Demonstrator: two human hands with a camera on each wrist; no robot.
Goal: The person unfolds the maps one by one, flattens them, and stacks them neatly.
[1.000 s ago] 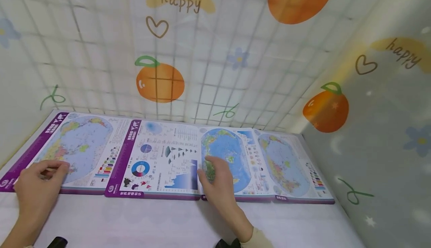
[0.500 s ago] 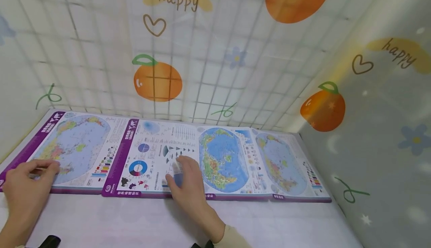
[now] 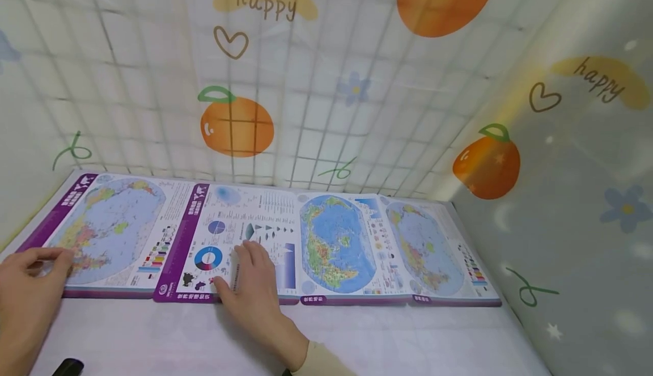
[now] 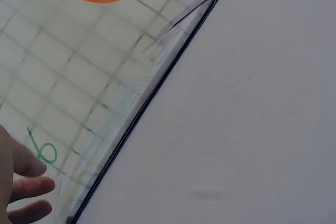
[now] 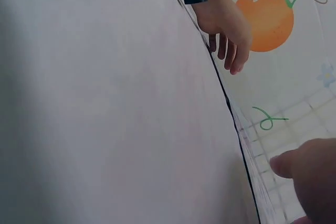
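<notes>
A world map sheet with several panels (image 3: pixel 336 245) lies unfolded across the table in the head view. Over its near left corner is my left hand (image 3: pixel 33 291), fingers loosely bent and holding nothing. My right hand (image 3: pixel 255 291) reaches over the second panel, the one with charts (image 3: pixel 208 258), its fingers relaxed and thumb apart. Part of that panel is hidden beneath it. The left wrist view catches some fingers of the left hand (image 4: pixel 26 192) at the lower left. In the right wrist view the right hand (image 5: pixel 317 182) is cut by the edge, with the left hand (image 5: pixel 226 27) farther up.
A white tablecloth (image 3: pixel 382 339) covers the table in front of the map. Behind stands a wire grid with a translucent curtain (image 3: pixel 316 109) printed with oranges, and another curtain wall (image 3: pixel 576 194) closes the right side. A black object (image 3: pixel 68 366) shows at the bottom left.
My right hand has moved left, from the blue relief map panel onto the charts panel. The left hand has shifted left toward the map's left corner. The map lies as before.
</notes>
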